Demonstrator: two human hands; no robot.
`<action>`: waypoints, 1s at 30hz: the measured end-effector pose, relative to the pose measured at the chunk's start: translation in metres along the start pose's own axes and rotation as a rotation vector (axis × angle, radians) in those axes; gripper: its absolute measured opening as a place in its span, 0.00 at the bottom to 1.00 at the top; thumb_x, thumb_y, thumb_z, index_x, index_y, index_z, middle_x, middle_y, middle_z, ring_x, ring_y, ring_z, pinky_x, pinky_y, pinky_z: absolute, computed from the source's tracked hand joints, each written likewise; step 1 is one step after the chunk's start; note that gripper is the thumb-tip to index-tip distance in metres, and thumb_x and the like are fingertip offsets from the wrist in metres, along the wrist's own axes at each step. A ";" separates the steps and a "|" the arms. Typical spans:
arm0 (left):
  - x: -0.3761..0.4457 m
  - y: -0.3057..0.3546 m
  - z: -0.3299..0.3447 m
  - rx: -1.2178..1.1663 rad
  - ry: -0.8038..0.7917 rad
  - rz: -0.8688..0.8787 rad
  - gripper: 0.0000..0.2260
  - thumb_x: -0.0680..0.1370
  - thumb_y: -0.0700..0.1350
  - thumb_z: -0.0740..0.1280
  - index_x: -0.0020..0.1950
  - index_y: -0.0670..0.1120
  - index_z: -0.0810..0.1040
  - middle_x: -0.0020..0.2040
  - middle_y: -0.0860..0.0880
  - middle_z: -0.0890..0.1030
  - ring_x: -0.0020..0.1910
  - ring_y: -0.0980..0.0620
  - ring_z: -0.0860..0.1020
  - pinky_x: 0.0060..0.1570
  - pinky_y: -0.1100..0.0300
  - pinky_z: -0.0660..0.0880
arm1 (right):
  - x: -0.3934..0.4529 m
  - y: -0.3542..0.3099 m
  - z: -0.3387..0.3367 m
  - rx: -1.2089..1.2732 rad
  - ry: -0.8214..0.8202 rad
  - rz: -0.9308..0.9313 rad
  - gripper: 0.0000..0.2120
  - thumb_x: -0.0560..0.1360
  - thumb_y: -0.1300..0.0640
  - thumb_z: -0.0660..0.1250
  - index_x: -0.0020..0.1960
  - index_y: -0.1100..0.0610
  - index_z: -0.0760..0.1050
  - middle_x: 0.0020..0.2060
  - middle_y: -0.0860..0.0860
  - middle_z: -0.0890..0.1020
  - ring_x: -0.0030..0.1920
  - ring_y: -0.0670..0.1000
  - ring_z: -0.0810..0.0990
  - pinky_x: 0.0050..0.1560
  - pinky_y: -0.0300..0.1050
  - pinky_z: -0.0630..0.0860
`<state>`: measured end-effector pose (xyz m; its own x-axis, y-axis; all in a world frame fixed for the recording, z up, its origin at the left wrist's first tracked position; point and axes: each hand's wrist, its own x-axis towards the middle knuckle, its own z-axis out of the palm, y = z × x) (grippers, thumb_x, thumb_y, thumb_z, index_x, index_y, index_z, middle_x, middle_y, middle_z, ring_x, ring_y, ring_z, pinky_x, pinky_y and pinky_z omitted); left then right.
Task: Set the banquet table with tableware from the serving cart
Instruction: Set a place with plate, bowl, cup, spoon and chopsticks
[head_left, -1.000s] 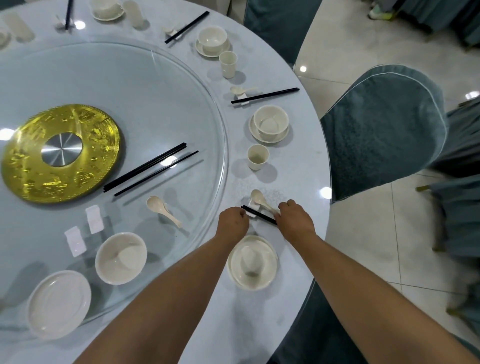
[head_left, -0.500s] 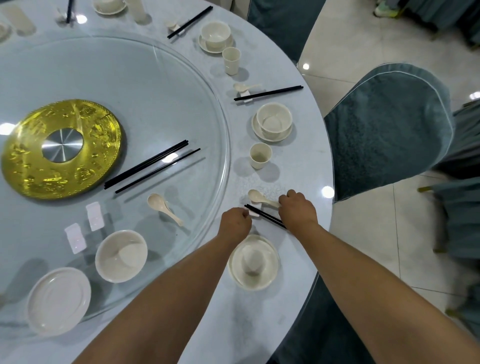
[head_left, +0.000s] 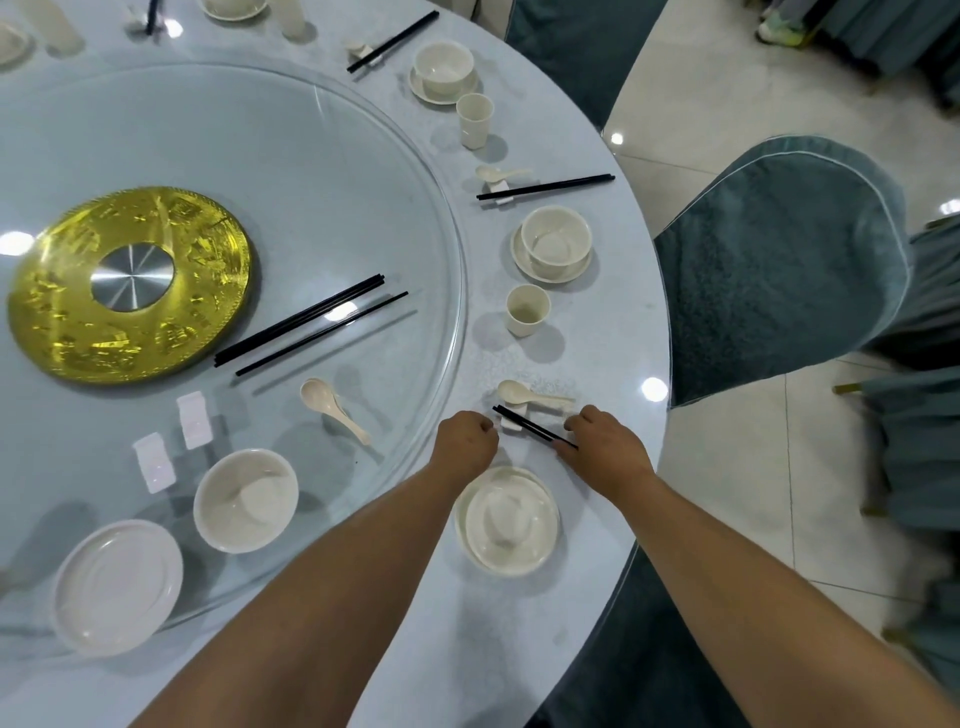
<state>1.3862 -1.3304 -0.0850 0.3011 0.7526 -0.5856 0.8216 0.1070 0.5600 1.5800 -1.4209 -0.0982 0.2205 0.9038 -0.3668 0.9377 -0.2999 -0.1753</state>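
I see my right hand pinching the near end of the chopsticks, whose long axis slants away leftward onto the rest on the desk, beside my clenched left hand.

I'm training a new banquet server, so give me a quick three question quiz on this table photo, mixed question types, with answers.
1. True or false: the chopsticks between the hands lie across a white rest.
2. Which sits nearer the table edge: A, the cup, or B, the loose spoon on the glass turntable?
3. Fill in: the bowl below the hands sits on a ____.

Key: 1 true. 2 A. 3 saucer.
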 end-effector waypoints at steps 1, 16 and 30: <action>0.000 0.000 0.000 -0.006 0.004 -0.002 0.12 0.76 0.40 0.60 0.31 0.44 0.68 0.27 0.50 0.66 0.27 0.55 0.64 0.28 0.63 0.60 | -0.002 0.003 0.002 -0.018 -0.019 -0.019 0.15 0.79 0.44 0.61 0.56 0.54 0.76 0.52 0.50 0.75 0.51 0.53 0.76 0.45 0.46 0.74; -0.014 -0.006 -0.014 -0.043 0.023 -0.001 0.14 0.75 0.39 0.60 0.29 0.45 0.66 0.27 0.49 0.66 0.28 0.53 0.65 0.29 0.62 0.62 | 0.000 -0.008 -0.001 -0.174 -0.034 0.017 0.13 0.80 0.52 0.61 0.63 0.53 0.72 0.56 0.51 0.75 0.54 0.54 0.74 0.49 0.47 0.72; -0.158 -0.011 -0.082 -0.200 0.216 -0.062 0.11 0.79 0.43 0.62 0.54 0.40 0.81 0.52 0.43 0.83 0.53 0.44 0.80 0.49 0.58 0.76 | -0.069 -0.090 -0.061 0.016 0.042 -0.142 0.17 0.81 0.50 0.58 0.67 0.53 0.72 0.60 0.52 0.75 0.59 0.55 0.75 0.55 0.47 0.73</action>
<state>1.2902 -1.3971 0.0491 0.1256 0.8590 -0.4964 0.7174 0.2669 0.6434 1.4969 -1.4378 -0.0012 0.0971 0.9492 -0.2993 0.9561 -0.1725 -0.2370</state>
